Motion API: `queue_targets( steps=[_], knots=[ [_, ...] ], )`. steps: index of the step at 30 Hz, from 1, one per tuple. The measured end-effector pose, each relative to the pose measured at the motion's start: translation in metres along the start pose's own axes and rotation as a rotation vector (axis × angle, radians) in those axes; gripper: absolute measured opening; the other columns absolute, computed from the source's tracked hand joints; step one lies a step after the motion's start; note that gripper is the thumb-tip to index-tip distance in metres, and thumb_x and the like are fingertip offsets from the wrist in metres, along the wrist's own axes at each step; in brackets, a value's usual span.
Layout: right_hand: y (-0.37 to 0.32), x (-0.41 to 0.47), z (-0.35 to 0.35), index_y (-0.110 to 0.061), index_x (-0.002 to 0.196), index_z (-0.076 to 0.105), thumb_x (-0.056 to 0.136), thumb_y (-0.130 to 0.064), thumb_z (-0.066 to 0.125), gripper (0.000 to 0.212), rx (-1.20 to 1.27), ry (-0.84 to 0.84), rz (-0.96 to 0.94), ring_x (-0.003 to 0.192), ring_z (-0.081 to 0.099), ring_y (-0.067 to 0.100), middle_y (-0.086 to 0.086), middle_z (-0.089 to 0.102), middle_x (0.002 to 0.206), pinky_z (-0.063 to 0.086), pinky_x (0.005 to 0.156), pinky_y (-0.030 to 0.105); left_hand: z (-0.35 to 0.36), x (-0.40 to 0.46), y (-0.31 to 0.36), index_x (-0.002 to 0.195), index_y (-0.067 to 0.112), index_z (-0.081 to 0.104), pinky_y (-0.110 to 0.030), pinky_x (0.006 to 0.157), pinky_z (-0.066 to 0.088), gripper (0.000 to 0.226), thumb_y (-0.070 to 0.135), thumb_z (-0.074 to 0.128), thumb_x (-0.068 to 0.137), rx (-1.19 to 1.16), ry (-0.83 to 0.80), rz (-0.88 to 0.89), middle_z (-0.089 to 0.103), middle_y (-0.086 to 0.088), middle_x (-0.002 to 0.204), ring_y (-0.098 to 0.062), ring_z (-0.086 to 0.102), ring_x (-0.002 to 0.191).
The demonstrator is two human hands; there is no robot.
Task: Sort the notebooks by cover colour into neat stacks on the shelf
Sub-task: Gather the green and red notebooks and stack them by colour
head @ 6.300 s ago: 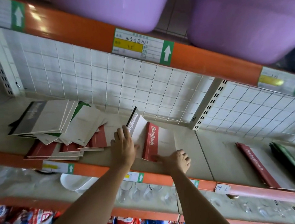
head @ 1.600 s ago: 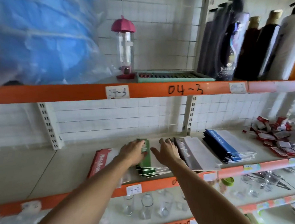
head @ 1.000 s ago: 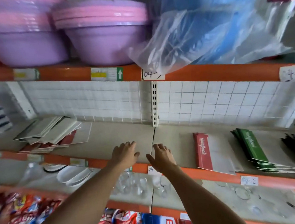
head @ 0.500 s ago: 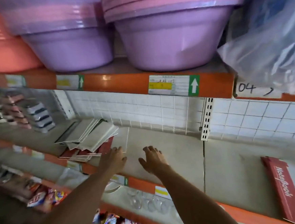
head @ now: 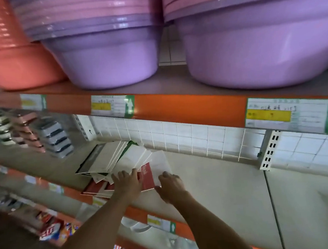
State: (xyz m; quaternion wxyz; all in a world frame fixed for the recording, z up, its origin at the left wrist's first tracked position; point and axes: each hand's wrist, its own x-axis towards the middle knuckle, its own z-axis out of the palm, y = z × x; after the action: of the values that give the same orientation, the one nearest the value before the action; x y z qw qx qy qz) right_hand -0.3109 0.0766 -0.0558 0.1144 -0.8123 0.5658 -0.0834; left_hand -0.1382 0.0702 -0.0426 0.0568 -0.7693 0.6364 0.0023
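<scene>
A messy pile of notebooks [head: 113, 159] lies fanned out on the beige shelf [head: 222, 182], mostly pale covers with green, black and red spines showing. A red-spined notebook [head: 148, 176] lies at the pile's right edge. My left hand [head: 127, 183] rests on the pile just left of that red spine, fingers spread flat. My right hand [head: 171, 184] touches the pale cover of the same notebook at its lower right corner, fingers slightly bent. More red notebooks [head: 97, 188] lie at the bottom of the pile.
Purple basins [head: 106, 56] and an orange basin [head: 10, 57] stand on the shelf above, behind an orange rail [head: 187, 110] with price labels. Stacked flat boxes [head: 52, 137] sit left of the pile. A white wire grid [head: 180, 138] backs the shelf. Snack packets [head: 53, 229] lie below.
The view has swung left from the sorted stacks to the messy pile. Both hands have moved forward from the bare shelf onto the red-spined notebook at the pile's right edge.
</scene>
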Motion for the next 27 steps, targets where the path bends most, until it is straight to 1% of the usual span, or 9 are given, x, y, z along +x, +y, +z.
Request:
queue_targets(
  steps=[4,7,10,12,14,17,19,24,27],
  knots=[
    [0.027,-0.010,0.001,-0.013,0.120,0.061,0.097,-0.035,0.050,0.034,-0.080,0.133,0.183,0.118,0.053,0.032,0.010,0.052,0.128,0.041,0.098,0.043,0.006,0.000,0.020,0.130,0.014,0.051,-0.042,0.094,0.044,0.034,0.022,0.051,0.096,-0.054,0.161,0.286,0.063,-0.011,0.118,-0.032,0.055,0.114],
    [0.048,-0.025,0.004,-0.012,0.090,0.070,0.072,-0.035,0.078,0.030,-0.162,0.221,0.374,0.084,0.063,0.035,0.014,0.063,0.096,0.051,0.072,0.045,0.017,-0.002,0.041,0.100,0.006,0.070,-0.036,0.063,0.057,0.039,-0.005,0.080,0.064,-0.178,0.275,0.546,0.069,-0.009,0.086,-0.028,0.066,0.080],
    [0.066,-0.047,0.009,-0.014,0.086,0.067,0.070,-0.039,0.074,0.031,-0.186,0.302,0.535,0.078,0.058,0.035,0.014,0.060,0.088,0.048,0.068,0.044,0.030,-0.007,0.067,0.096,0.009,0.071,-0.036,0.062,0.057,0.038,-0.007,0.079,0.063,-0.276,0.347,0.678,0.068,-0.005,0.087,-0.024,0.065,0.079],
    [0.071,-0.059,0.012,-0.012,0.086,0.064,0.074,-0.041,0.063,0.032,-0.183,0.377,0.600,0.078,0.055,0.036,0.015,0.058,0.088,0.047,0.070,0.044,0.035,-0.012,0.078,0.103,0.013,0.068,-0.041,0.074,0.053,0.031,0.004,0.071,0.074,-0.275,0.407,0.652,0.064,-0.005,0.098,-0.028,0.063,0.090],
    [0.070,-0.068,0.017,-0.010,0.085,0.062,0.076,-0.043,0.051,0.036,-0.159,0.433,0.643,0.078,0.055,0.036,0.015,0.055,0.086,0.048,0.071,0.043,0.044,-0.014,0.081,0.107,0.015,0.067,-0.048,0.085,0.040,0.029,0.027,0.063,0.081,-0.224,0.420,0.501,0.064,-0.013,0.108,-0.037,0.060,0.100],
    [0.066,-0.076,0.022,-0.009,0.091,0.060,0.078,-0.045,0.049,0.040,-0.138,0.470,0.687,0.085,0.055,0.037,0.015,0.056,0.092,0.048,0.079,0.045,0.049,-0.011,0.079,0.123,0.007,0.061,-0.054,0.097,0.030,0.063,0.057,0.054,0.085,-0.233,0.295,0.204,0.054,-0.033,0.130,-0.049,0.049,0.118],
    [0.067,-0.075,0.023,-0.007,0.099,0.060,0.079,-0.050,0.054,0.048,-0.119,0.457,0.735,0.095,0.053,0.038,0.018,0.057,0.102,0.046,0.086,0.048,0.051,-0.007,0.078,0.130,0.007,0.058,-0.056,0.102,0.031,0.075,0.068,0.049,0.087,-0.215,0.247,0.111,0.047,-0.036,0.136,-0.050,0.042,0.123],
    [0.070,-0.074,0.027,-0.003,0.110,0.059,0.078,-0.057,0.060,0.063,-0.145,0.406,0.762,0.091,0.053,0.037,0.019,0.060,0.101,0.046,0.081,0.047,0.055,-0.005,0.082,0.104,0.009,0.066,-0.053,0.090,0.039,0.058,0.063,0.062,0.082,-0.241,0.328,0.218,0.060,-0.027,0.110,-0.041,0.051,0.100],
    [0.070,-0.073,0.023,0.001,0.110,0.062,0.079,-0.064,0.050,0.073,-0.163,0.416,0.792,0.085,0.055,0.037,0.021,0.061,0.096,0.047,0.078,0.047,0.054,-0.003,0.084,0.089,0.012,0.065,-0.049,0.080,0.041,0.043,0.053,0.071,0.081,-0.301,0.411,0.280,0.058,-0.019,0.096,-0.037,0.052,0.090]
  ],
)
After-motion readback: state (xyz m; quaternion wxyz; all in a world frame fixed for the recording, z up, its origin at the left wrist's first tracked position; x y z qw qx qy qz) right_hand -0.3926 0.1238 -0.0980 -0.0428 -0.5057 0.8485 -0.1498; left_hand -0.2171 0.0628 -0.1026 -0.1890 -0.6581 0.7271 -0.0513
